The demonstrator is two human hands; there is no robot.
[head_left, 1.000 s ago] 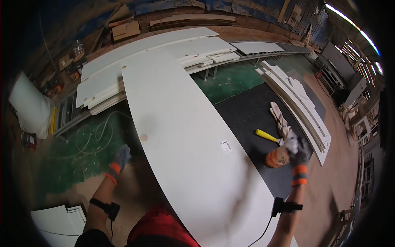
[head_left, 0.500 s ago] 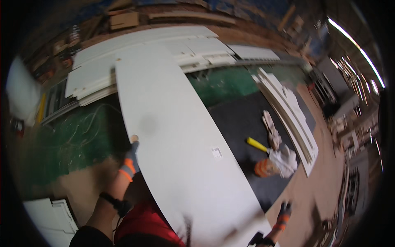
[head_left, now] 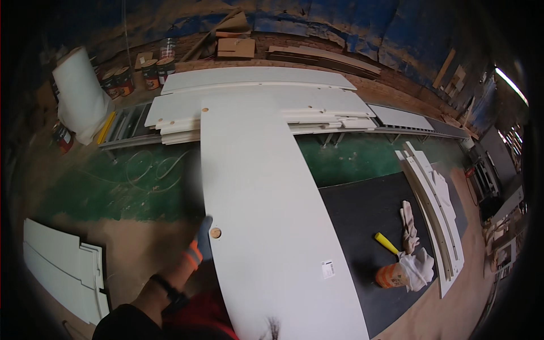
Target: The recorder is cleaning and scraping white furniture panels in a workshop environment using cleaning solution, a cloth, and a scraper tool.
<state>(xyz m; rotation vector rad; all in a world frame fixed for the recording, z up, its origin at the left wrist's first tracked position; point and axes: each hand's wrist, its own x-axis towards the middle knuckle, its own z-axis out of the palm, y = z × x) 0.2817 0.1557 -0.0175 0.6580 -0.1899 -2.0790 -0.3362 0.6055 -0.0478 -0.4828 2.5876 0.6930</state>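
A long white panel (head_left: pixel 266 187) stretches from close to my body toward a stack of white boards (head_left: pixel 317 105), and its far end overlaps them. It bears a small printed label (head_left: pixel 328 269) and round wood-coloured spots near its left edge. My left hand (head_left: pixel 205 241), in a grey glove with an orange cuff, grips that left edge beside one of the spots. Its fingers are partly hidden by the panel. My right hand is out of view. Right of the panel, on a dark surface (head_left: pixel 362 215), are an orange tub (head_left: pixel 392 276), a white cloth (head_left: pixel 418 269), a yellow-handled tool (head_left: pixel 387 243) and pale gloves (head_left: pixel 408 226).
The stack lies on a roller conveyor (head_left: pixel 127 126). Narrow white strips (head_left: pixel 433 215) lie at the right. More white panels (head_left: pixel 62 263) are at the lower left. A large white roll (head_left: pixel 79 90) and several cans (head_left: pixel 150 73) stand at the back left.
The view has swung, so the scene sits further right and lower. My right hand, earlier at the lower right away from the panel, has left the view. My left hand stays on the edge.
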